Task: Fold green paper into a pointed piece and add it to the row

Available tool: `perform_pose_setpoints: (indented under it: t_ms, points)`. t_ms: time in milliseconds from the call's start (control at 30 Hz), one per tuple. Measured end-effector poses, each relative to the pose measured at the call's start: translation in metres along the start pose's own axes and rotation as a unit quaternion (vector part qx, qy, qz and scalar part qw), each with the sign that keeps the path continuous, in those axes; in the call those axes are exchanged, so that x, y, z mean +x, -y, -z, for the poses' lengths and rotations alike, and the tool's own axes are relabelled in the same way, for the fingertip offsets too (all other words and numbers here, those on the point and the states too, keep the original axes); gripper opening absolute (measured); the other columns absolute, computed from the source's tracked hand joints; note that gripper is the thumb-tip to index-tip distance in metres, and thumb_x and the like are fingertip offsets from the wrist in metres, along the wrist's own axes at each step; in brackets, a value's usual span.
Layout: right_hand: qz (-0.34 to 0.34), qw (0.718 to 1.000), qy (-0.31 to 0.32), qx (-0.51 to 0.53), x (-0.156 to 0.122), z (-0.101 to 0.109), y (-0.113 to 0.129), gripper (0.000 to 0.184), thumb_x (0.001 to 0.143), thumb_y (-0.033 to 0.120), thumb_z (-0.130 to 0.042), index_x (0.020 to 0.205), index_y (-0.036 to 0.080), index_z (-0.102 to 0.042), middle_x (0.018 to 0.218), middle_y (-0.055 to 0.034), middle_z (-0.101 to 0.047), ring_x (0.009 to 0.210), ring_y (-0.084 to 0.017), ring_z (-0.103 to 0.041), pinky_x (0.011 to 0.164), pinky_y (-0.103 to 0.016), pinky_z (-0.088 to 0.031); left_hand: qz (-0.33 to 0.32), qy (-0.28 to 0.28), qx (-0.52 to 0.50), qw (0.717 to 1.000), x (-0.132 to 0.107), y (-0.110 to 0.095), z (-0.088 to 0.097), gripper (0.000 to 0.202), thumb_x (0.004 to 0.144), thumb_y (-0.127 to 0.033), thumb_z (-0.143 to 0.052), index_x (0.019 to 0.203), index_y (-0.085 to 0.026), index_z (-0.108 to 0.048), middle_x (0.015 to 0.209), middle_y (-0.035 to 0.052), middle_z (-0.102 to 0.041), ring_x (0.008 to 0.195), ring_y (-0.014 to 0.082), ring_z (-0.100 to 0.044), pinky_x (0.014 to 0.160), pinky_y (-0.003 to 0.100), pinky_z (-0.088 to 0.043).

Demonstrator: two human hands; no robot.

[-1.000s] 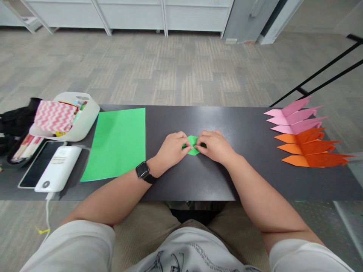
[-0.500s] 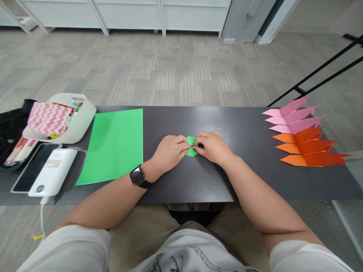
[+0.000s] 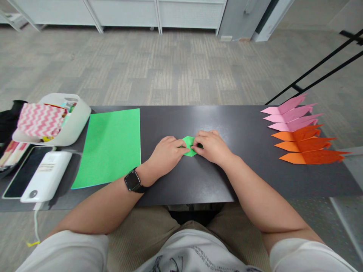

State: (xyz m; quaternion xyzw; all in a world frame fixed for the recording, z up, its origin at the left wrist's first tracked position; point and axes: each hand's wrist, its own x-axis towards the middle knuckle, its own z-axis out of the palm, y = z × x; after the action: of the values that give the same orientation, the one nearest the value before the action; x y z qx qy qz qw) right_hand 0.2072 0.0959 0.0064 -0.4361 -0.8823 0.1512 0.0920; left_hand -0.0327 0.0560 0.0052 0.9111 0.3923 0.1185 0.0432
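Note:
A small folded piece of green paper (image 3: 189,142) lies on the dark table (image 3: 181,181) between my hands. My left hand (image 3: 169,154), with a black watch on its wrist, pinches the paper's left side. Thumb and fingertips of my right hand (image 3: 210,146) are closed on its right side. The fingers cover both ends of the paper, so its full outline is hidden. To the left lies a stack of large green paper sheets (image 3: 109,147).
Pink paper cranes (image 3: 289,115) and orange paper cranes (image 3: 306,147) stand in a row at the right. On the left are a white basket (image 3: 78,121), a phone (image 3: 27,170) and a white power bank (image 3: 47,177) with a cable. Black metal bars (image 3: 314,70) rise beyond the right end.
My left hand has shifted slightly left along the paper, baring more of its middle. My right hand stays almost in place. The view has turned slightly.

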Motion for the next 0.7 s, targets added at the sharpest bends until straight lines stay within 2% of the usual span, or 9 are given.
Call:
perform_pose_setpoints:
  t_ms: [200, 333, 467, 700]
  points:
    - [0.003, 1.000, -0.005, 0.004, 0.000, 0.000, -0.001, 0.010, 0.097, 0.027, -0.076, 0.088, 0.024, -0.073, 0.097, -0.0028, -0.072, 0.091, -0.021, -0.065, 0.086, -0.038, -0.032, -0.005, 0.001, 0.007, 1.000, -0.001, -0.003, 0.003, 0.025, 0.107, -0.021, -0.060, 0.113, -0.030, -0.082, 0.113, 0.0028, -0.078, 0.100, 0.0211, -0.070, 0.107, 0.045, -0.050]
    - [0.004, 1.000, -0.005, 0.007, 0.001, 0.000, -0.001, 0.011, 0.097, 0.026, -0.075, 0.087, 0.024, -0.073, 0.097, -0.0027, -0.073, 0.090, -0.021, -0.065, 0.086, -0.038, -0.032, -0.012, 0.013, 0.011, 1.000, -0.003, -0.007, 0.008, 0.022, 0.106, -0.033, -0.066, 0.122, -0.030, -0.080, 0.118, 0.0046, -0.077, 0.105, 0.0243, -0.070, 0.116, 0.051, -0.047]
    - [-0.002, 1.000, -0.001, 0.009, 0.001, 0.000, 0.000, 0.011, 0.097, 0.026, -0.075, 0.087, 0.023, -0.072, 0.098, -0.0025, -0.073, 0.091, -0.021, -0.065, 0.087, -0.039, -0.032, -0.022, 0.031, 0.018, 0.999, -0.004, -0.009, 0.014, 0.026, 0.105, -0.038, -0.068, 0.126, -0.028, -0.079, 0.123, 0.0060, -0.075, 0.109, 0.0271, -0.069, 0.118, 0.053, -0.046]
    - [-0.008, 1.000, 0.002, 0.014, 0.002, 0.001, 0.002, 0.012, 0.098, 0.026, -0.075, 0.087, 0.024, -0.072, 0.098, -0.0023, -0.072, 0.090, -0.020, -0.065, 0.088, -0.038, -0.033, -0.020, 0.032, 0.017, 0.999, -0.005, -0.009, 0.014, 0.025, 0.105, -0.038, -0.069, 0.125, -0.029, -0.080, 0.123, 0.0068, -0.074, 0.108, 0.0263, -0.068, 0.118, 0.053, -0.047]
